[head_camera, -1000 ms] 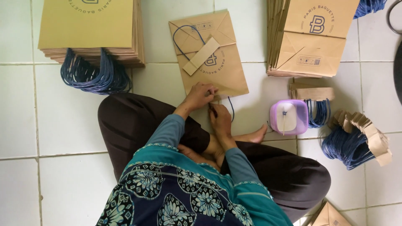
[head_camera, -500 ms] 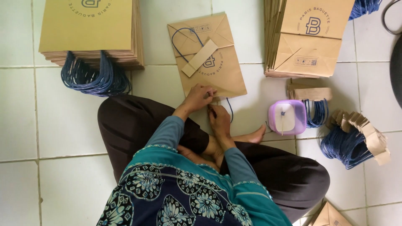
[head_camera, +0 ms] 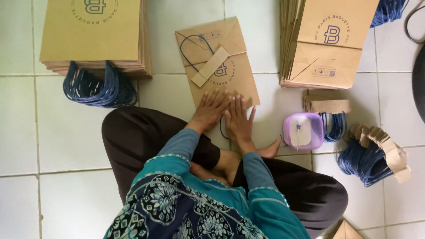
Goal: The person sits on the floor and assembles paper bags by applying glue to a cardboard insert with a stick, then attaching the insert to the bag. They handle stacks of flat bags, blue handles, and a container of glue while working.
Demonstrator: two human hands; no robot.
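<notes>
Stack of flat brown paper bags [head_camera: 90,33] top left on white tiled floor [head_camera: 26,132], blue cord handles [head_camera: 99,88] bunched at its near edge. Centre: single flat brown paper bag [head_camera: 217,59] lying on floor, blue cord loop [head_camera: 191,51] and tan card strip [head_camera: 210,67] on top. Left hand [head_camera: 211,110] flat on bag's near edge, fingers spread, gripping nothing. Right hand [head_camera: 239,119] just beside it, palm down, fingers extended, gripping nothing, partly on bag edge. Right of hands: small purple plastic tub [head_camera: 303,131] with white contents. Top right: second stack of brown bags [head_camera: 327,42]. Far right: bundle of blue cords with card tabs [head_camera: 376,155].
</notes>
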